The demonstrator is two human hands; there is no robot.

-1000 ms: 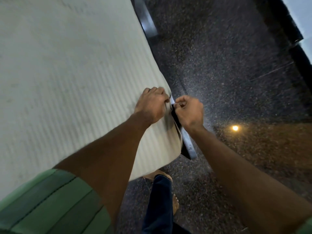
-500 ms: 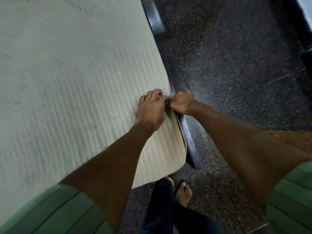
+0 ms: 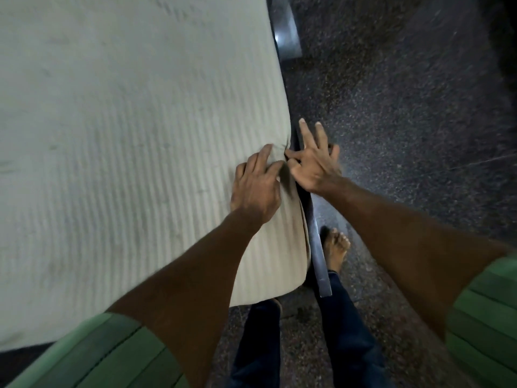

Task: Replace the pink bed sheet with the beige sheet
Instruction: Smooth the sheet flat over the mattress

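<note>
Under both hands [image 3: 285, 175], beige sheet [image 3: 140, 135] edge, perhaps pinched, hidden.
</note>
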